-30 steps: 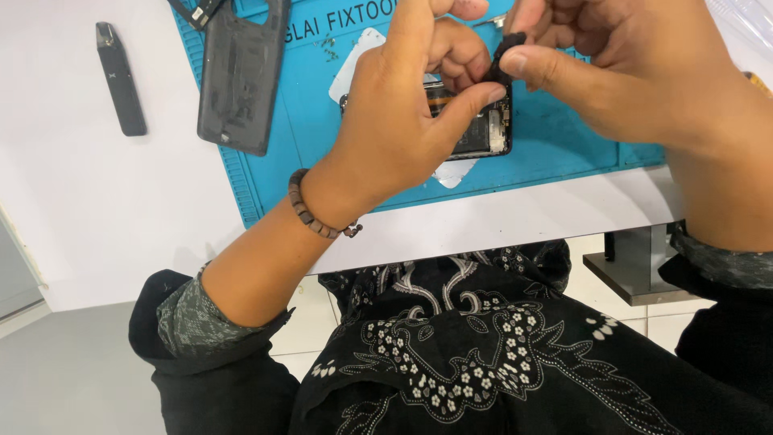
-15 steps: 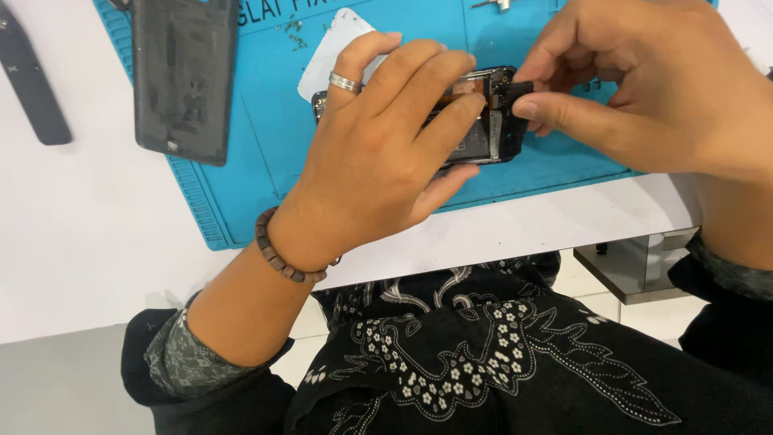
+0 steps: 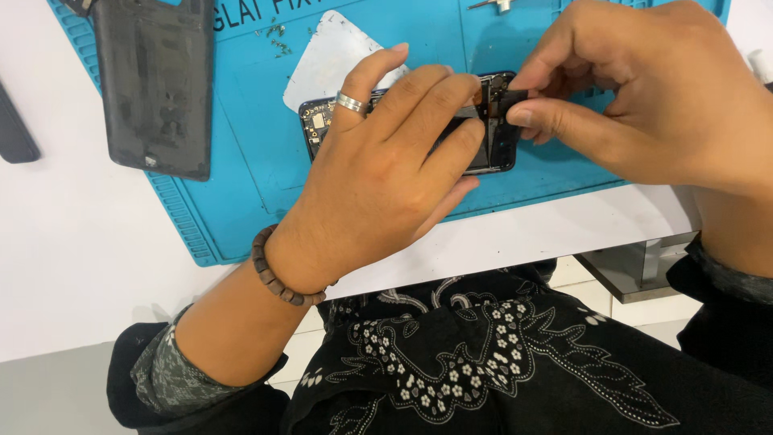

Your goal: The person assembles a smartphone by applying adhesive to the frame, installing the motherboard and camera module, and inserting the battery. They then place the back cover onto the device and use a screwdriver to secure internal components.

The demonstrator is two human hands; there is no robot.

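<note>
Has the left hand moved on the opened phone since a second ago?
Yes. The left hand now lies flat across the opened phone on the blue mat; earlier its fingers were raised, pinching beside the right hand.

A bright blue rubber work mat [image 3: 241,161] lies on a white table [image 3: 72,266], above black clothing patterned with white flowers [image 3: 483,354].

A blue work mat [image 3: 241,173] is spread over a white table [image 3: 72,266]. On the mat's left part a dark grey back cover [image 3: 155,84] is laid flat, its inner side up. A pale rounded plate [image 3: 334,56] is seen near the mat's middle, and a small metal piece [image 3: 493,5] at the top edge. A dark elongated object [image 3: 14,133] is cut off at the table's left edge.
</note>
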